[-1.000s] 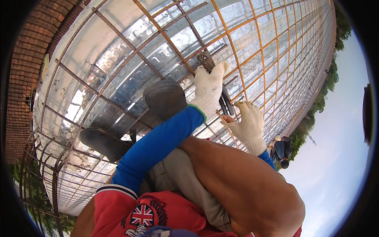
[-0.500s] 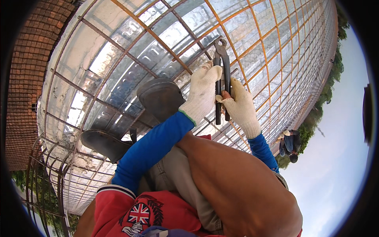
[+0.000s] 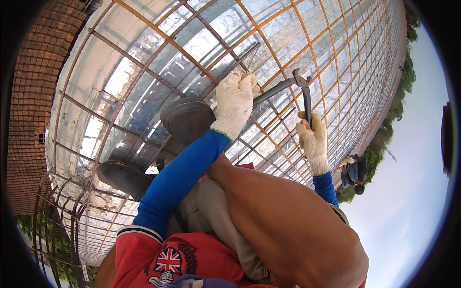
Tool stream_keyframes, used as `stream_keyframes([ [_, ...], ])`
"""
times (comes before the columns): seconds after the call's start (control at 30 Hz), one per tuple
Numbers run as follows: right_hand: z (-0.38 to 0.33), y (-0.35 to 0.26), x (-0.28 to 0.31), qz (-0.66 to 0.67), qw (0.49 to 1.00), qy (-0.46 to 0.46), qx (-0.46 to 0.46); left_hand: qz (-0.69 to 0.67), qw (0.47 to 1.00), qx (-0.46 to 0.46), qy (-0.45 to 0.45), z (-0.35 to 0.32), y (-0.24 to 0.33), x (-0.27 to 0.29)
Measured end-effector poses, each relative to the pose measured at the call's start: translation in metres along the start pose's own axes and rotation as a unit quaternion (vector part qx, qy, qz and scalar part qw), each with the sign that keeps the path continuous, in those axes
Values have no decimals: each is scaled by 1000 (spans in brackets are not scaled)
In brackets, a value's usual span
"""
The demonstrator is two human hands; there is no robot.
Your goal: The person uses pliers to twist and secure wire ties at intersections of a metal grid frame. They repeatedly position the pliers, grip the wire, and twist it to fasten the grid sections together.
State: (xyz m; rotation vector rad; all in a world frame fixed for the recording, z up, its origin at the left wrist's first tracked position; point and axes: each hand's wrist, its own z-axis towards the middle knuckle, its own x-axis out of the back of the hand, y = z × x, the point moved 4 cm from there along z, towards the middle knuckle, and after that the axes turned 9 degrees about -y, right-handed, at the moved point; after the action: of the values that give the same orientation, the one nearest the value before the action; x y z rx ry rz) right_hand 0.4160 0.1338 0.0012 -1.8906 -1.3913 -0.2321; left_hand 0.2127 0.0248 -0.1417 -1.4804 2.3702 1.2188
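Dark metal pincers (image 3: 301, 81) with long handles are spread wide, jaws up, over the rusty bar mesh (image 3: 216, 79). My right hand (image 3: 314, 141), in a cream knit glove with bare fingertips showing, is closed round the right handle. The left handle slants down to my gloved left hand (image 3: 235, 98), and its end is hidden there. The fingers of that hand are curled closed against the handle, just above the mesh. A thin wire (image 3: 253, 52) sticks up near a bar crossing beyond the left hand.
Shiny metal sheeting (image 3: 185, 62) lies under the mesh. My dark shoes (image 3: 187, 117) rest on the bars. Bent bars (image 3: 57, 211) rise at the left edge, beside a tiled roof (image 3: 41, 96). Another person (image 3: 354, 172) crouches far right, near trees.
The pincers' handles have swung from nearly together to wide apart, and the head has moved right and down. My right hand has moved right and downward; my left hand has shifted slightly left.
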Motion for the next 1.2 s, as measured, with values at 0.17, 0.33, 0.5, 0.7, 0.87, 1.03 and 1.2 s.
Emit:
stream_keyframes([
  [0.17,-1,44,30,187,976,34,-105,-153,981,94,71,-6,9,1],
  [0.33,26,80,28,214,962,85,-147,-131,983,126,16,-20,-4,-1],
  [0.5,44,87,-2,58,963,182,-191,-175,980,95,-20,-32,9,-17],
  [0.7,39,-11,-14,-99,985,124,67,-313,948,12,-54,-24,24,-25],
  [0.87,14,-103,-85,5,988,-147,37,-360,933,18,-15,-28,33,-23],
  [1.03,4,-95,-91,-314,935,-44,159,-260,965,10,-15,-29,41,10],
  [1.2,-3,-89,-90,-379,910,-39,162,-230,971,42,58,-41,23,22],
])
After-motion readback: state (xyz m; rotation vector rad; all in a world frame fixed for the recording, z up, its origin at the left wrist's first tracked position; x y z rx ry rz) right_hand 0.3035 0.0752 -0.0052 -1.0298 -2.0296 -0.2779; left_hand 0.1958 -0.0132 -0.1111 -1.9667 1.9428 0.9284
